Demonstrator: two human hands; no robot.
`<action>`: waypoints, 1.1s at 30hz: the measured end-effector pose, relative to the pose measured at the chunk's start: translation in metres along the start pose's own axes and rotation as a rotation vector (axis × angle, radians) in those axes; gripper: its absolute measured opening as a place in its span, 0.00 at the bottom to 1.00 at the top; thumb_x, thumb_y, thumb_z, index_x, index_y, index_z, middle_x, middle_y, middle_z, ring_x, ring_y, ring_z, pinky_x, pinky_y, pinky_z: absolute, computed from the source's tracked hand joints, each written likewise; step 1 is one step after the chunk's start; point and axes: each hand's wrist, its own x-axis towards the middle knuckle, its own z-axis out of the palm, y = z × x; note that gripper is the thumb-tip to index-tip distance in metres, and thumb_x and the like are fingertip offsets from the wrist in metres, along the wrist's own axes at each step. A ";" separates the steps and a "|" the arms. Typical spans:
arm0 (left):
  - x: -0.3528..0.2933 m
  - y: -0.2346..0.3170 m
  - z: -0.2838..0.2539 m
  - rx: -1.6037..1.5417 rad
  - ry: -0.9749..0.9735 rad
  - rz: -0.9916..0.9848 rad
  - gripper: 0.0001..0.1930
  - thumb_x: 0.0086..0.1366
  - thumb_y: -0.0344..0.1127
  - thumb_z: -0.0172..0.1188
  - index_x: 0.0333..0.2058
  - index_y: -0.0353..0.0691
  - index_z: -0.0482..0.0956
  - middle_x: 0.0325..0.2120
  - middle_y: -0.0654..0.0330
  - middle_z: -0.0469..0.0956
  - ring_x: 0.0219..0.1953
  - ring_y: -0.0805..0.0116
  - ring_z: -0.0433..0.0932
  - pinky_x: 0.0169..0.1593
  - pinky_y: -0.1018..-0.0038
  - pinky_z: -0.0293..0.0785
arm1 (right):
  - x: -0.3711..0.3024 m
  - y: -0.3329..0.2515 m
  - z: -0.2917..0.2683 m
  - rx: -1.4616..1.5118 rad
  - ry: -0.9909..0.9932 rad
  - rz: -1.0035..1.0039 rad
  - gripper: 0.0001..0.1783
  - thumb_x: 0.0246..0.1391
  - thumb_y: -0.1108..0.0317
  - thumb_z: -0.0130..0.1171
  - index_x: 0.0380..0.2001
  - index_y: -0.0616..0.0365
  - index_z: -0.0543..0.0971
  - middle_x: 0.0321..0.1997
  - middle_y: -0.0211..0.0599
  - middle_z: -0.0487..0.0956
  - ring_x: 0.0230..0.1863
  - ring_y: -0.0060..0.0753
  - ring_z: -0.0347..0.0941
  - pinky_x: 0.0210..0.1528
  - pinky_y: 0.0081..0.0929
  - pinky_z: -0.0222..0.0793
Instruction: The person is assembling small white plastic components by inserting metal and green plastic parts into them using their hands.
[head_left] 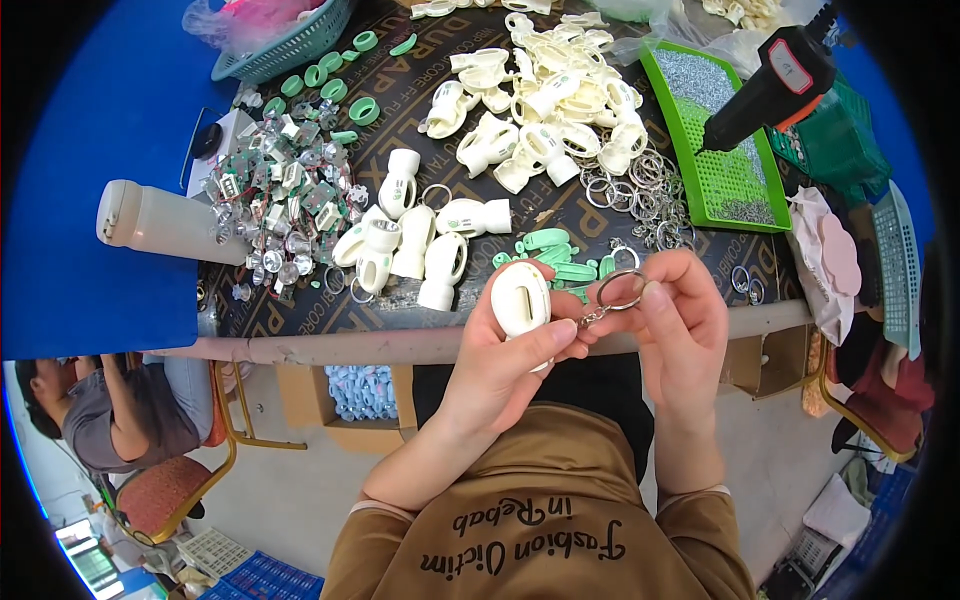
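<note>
My left hand [500,365] is wrapped round a cream plastic flashlight casing [518,298] with an oval slot facing up. My right hand [685,325] pinches a metal key ring [602,290] between thumb and forefinger. From that ring a short chain [594,317] runs to my left thumb and fingertips, where its end is hidden. Just beyond both hands, on the dark tabletop, lie several green plastic strips [545,239]. Several cream casings [410,240], some fitted with a lens, lie ahead of my left hand.
At the back is a heap of cream shells [560,95], with loose key rings [650,185] beside it. A green tray [735,205] of small metal parts stands right, under a black power screwdriver [770,85]. Left lie wired circuit boards [290,190], green rings [364,110] and a white bottle [165,218].
</note>
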 end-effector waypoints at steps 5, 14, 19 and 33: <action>-0.002 0.002 -0.001 0.012 0.016 0.004 0.21 0.56 0.22 0.58 0.47 0.40 0.62 0.32 0.56 0.74 0.33 0.68 0.76 0.36 0.76 0.73 | -0.001 0.005 0.000 0.002 0.009 0.006 0.06 0.59 0.73 0.44 0.39 0.63 0.65 0.38 0.48 0.76 0.35 0.34 0.77 0.39 0.29 0.76; -0.001 0.019 -0.002 0.473 0.010 0.207 0.21 0.53 0.20 0.59 0.44 0.39 0.62 0.27 0.61 0.73 0.31 0.76 0.73 0.33 0.82 0.70 | -0.001 0.028 -0.006 0.314 -0.169 0.175 0.19 0.51 0.79 0.52 0.48 0.61 0.63 0.44 0.42 0.71 0.44 0.28 0.69 0.47 0.26 0.69; -0.003 0.021 0.004 0.627 0.014 0.246 0.20 0.53 0.20 0.58 0.43 0.40 0.63 0.27 0.64 0.73 0.30 0.80 0.71 0.33 0.83 0.68 | -0.005 0.027 0.007 -0.325 -0.054 -0.026 0.07 0.45 0.83 0.57 0.30 0.64 0.74 0.35 0.35 0.74 0.34 0.23 0.71 0.32 0.21 0.70; -0.013 0.017 -0.008 0.275 -0.229 0.238 0.28 0.60 0.52 0.54 0.47 0.35 0.59 0.23 0.54 0.71 0.14 0.76 0.67 0.13 0.84 0.58 | 0.004 -0.008 0.023 -0.895 -0.064 -0.476 0.09 0.35 0.81 0.62 0.25 0.61 0.76 0.23 0.36 0.76 0.20 0.32 0.73 0.21 0.24 0.68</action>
